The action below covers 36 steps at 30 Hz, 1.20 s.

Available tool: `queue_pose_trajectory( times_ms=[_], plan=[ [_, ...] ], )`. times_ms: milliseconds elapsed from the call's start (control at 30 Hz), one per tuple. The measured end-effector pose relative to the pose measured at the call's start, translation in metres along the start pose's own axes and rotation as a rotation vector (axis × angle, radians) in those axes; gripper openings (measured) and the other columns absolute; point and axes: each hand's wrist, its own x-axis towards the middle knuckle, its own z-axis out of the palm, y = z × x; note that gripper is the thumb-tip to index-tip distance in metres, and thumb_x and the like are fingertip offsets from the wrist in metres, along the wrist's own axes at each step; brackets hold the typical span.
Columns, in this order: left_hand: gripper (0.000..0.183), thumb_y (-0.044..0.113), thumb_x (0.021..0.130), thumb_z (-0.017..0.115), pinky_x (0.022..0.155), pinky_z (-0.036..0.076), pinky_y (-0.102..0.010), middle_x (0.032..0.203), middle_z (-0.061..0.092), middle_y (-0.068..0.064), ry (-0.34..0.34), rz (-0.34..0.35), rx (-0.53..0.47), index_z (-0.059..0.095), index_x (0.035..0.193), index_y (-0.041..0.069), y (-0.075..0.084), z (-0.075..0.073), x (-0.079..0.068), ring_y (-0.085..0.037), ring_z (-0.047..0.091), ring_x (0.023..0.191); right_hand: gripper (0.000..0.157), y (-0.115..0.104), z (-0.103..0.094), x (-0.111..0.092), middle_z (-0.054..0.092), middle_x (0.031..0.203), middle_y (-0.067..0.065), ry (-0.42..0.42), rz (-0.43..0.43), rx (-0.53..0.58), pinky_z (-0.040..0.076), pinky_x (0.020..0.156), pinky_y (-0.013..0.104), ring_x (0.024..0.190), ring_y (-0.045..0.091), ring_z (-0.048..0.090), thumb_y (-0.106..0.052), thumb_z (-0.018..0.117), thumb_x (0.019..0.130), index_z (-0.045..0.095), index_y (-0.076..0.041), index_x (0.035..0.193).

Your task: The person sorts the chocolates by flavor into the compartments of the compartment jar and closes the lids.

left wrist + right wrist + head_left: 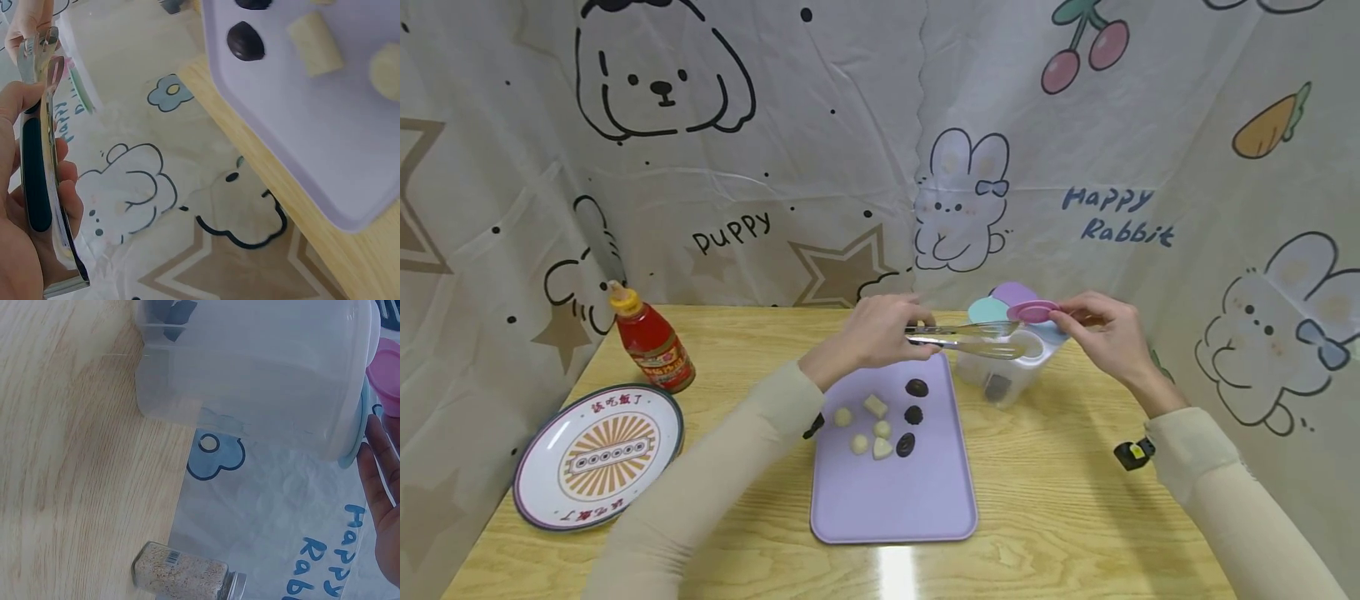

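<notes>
My left hand grips metal tongs with dark handle inlays. The tongs reach to the right, their tips over a round opening in a translucent white container. With thumb and fingers, my right hand pinches the edge of a small pink lid, raised beside that opening. A dark piece shows through the container's wall. Below my left hand, a purple tray carries several cream-white pieces and three dark brown pieces that look like chocolates.
Teal and purple lids sit on the container's top. At the left stand a red sauce bottle and a white patterned plate. A glass jar of grainy contents shows in the right wrist view. A printed curtain hangs behind the table.
</notes>
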Motion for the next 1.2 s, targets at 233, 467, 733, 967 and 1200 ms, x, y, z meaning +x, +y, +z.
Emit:
queue_pose_trajectory(
  times_ms=[233,467,733,967,1200],
  plan=[
    [0.033,0.045,0.089,0.081,0.056,0.033,-0.020,0.099,0.069,0.002,0.022,0.024,-0.007,0.080,0.113,0.022,-0.015,0.000,-0.029,-0.009,0.048,0.068,0.013,0.001,-0.001,0.000,0.066,0.093,-0.029,-0.007,0.003,0.000,0.049,0.074,0.005,0.081,-0.009,0.061,0.001,0.080,0.090,0.080,-0.005,0.101],
    [0.031,0.041,0.086,0.085,0.055,0.030,-0.019,0.085,0.062,0.004,0.025,0.051,-0.009,0.081,0.108,0.020,-0.027,0.003,-0.058,-0.007,0.041,0.064,0.011,-0.001,-0.002,-0.001,0.065,0.093,-0.031,-0.010,0.007,-0.002,0.050,0.074,0.005,0.081,-0.009,0.062,0.000,0.079,0.091,0.080,-0.005,0.101],
    [0.032,0.040,0.083,0.087,0.056,0.033,-0.020,0.087,0.066,0.004,0.012,0.041,0.004,0.082,0.105,0.018,-0.036,0.007,-0.092,-0.006,0.042,0.063,0.012,-0.001,-0.001,-0.002,0.066,0.093,-0.030,-0.010,0.027,-0.003,0.050,0.074,0.005,0.081,-0.009,0.062,-0.001,0.079,0.091,0.080,-0.005,0.102],
    [0.030,0.041,0.083,0.087,0.053,0.033,-0.019,0.082,0.061,0.007,-0.021,-0.007,-0.001,0.081,0.102,0.019,-0.044,0.017,-0.125,-0.004,0.041,0.062,0.013,0.001,-0.001,0.000,0.066,0.094,-0.030,-0.010,0.021,0.009,0.050,0.074,0.005,0.082,-0.009,0.062,0.000,0.080,0.090,0.080,-0.005,0.102],
    [0.027,0.041,0.084,0.087,0.054,0.032,-0.018,0.083,0.060,0.011,-0.045,-0.048,-0.027,0.081,0.101,0.021,-0.049,0.031,-0.152,-0.001,0.039,0.062,0.015,0.001,-0.001,0.000,0.068,0.094,-0.027,-0.013,0.017,0.021,0.050,0.075,0.005,0.082,-0.009,0.062,0.002,0.080,0.090,0.080,-0.004,0.103]
  ],
)
